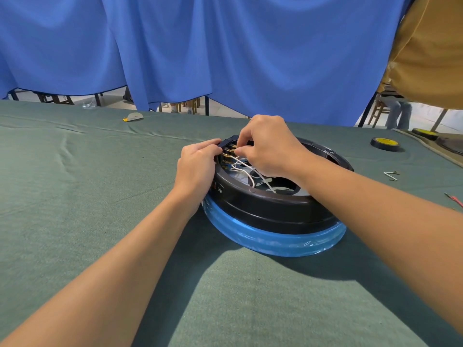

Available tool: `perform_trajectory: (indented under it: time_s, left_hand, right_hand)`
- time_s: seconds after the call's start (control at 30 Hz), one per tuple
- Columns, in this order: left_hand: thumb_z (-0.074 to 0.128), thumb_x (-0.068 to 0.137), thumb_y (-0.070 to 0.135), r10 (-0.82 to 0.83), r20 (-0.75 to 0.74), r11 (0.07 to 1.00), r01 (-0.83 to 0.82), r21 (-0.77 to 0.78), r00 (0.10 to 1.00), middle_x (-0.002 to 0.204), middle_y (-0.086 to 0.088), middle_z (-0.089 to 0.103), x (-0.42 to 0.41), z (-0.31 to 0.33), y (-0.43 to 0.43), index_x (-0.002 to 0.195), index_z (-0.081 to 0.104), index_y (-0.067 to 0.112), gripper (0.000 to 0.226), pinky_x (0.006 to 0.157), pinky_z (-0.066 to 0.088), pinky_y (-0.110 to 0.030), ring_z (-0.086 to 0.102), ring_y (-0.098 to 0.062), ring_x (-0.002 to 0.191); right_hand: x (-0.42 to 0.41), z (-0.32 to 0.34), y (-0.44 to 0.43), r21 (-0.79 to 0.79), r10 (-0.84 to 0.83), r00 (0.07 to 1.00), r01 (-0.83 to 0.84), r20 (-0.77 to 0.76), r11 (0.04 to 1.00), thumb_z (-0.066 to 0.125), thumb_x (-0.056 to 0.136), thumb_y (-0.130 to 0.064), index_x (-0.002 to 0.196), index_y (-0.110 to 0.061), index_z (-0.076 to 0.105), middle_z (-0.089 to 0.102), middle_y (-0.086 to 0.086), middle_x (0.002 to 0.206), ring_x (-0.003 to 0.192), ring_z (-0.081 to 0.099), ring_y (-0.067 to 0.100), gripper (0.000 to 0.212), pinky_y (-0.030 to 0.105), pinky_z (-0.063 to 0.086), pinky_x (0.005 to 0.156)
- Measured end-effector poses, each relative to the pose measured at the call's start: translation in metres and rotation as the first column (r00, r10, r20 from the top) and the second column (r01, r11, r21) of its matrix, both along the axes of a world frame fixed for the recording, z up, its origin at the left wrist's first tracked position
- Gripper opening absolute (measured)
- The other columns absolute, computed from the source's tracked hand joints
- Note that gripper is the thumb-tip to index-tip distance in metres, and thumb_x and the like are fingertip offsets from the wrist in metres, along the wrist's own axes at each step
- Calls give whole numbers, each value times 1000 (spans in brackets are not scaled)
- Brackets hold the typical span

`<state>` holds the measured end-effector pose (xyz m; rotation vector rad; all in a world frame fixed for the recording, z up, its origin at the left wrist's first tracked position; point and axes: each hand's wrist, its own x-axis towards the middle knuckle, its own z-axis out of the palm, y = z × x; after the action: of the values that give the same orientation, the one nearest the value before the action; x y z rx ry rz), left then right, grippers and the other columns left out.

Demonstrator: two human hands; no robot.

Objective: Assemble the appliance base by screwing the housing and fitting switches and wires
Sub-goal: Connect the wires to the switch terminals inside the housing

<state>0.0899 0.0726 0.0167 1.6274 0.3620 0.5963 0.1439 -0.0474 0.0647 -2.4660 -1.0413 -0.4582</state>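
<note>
housing (275,209) mid-table (75,196) | wires (240,166) inside | tape roll (385,144) far right

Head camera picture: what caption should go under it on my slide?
Left hand grips the round black plastic appliance base while right hand pinches thin white wires at its brass switch terminals.

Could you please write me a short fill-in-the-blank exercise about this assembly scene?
1. The cloth spread beneath the round black plastic housing is ____.
2. The thin wires inside the housing are ____.
3. The left hand grips the housing's rim and the right hand pinches a wire at the brass terminals, so ____ hands are busy.
4. The black tape roll with a yellow core lies to the housing's ____.
Missing words: green, white, both, right.
</note>
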Motion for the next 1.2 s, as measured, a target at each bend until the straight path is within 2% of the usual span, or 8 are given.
perform_trajectory:
  time_s: [0.2,0.37,0.6,0.7,0.83,0.97,1.1,1.2]
  left_hand:
    - [52,92,11,9,-3,1000,-9,4,1000,107,-2,71,0,0,0,122,69,17,35,97,52,-43,67,-21,98]
    - [52,91,12,4,-5,1000,-4,8,1000,118,-7,69,-2,1,-2,123,68,16,36,102,48,-46,64,-24,108]
    - [52,90,13,12,-3,1000,-12,2,1000,118,-8,69,-2,0,-1,122,68,16,36,103,47,-47,63,-26,111]
    - [52,89,13,15,0,1000,-15,-3,1000,112,-8,71,-2,0,-1,120,70,17,36,101,48,-48,65,-27,105]
    - [51,89,11,11,16,1000,-11,11,1000,99,-10,74,-2,-1,-2,101,73,31,32,97,50,-53,67,-33,101]
    - [51,88,13,5,10,1000,-5,27,1000,102,-8,73,-3,0,0,111,73,25,34,98,49,-51,66,-31,102]
    - [50,83,16,-30,-67,995,36,88,997,115,-10,69,-6,9,2,120,69,15,42,103,46,-48,61,-29,111]
    - [47,90,8,-20,-134,969,53,243,991,115,-6,67,-5,17,1,110,70,21,33,105,44,-47,57,-29,117]
  right_hand:
    - [1,-2,2,-4,-7,1000,7,1,1000,67,91,-15,94,-8,76,52,-1,85,77,51,13,12,12,31,52]
    - [2,-4,3,24,-9,1000,10,-6,1000,66,90,-15,91,-9,76,55,0,83,74,51,13,12,13,31,52]
    - [1,-4,5,40,3,1000,-3,3,999,68,90,-18,91,-9,77,54,-1,84,76,51,13,13,13,31,54]
    - [0,-4,8,42,-5,999,3,43,999,68,88,-14,87,-8,76,59,2,95,84,50,13,10,15,33,58]
    - [-2,-5,13,61,-15,997,11,72,998,67,88,-11,85,-8,73,58,4,106,94,50,15,8,25,38,71]
    - [-2,-4,12,24,-10,998,9,61,1000,64,91,-15,90,-8,72,58,4,106,96,48,16,11,27,40,73]
    - [-7,6,-3,-47,40,999,-41,-19,998,59,94,-24,96,-9,75,66,4,99,92,56,19,22,30,44,73]
    - [-12,11,-32,-37,55,998,-54,20,998,58,94,-25,97,-13,74,64,-2,93,87,55,15,20,29,45,76]
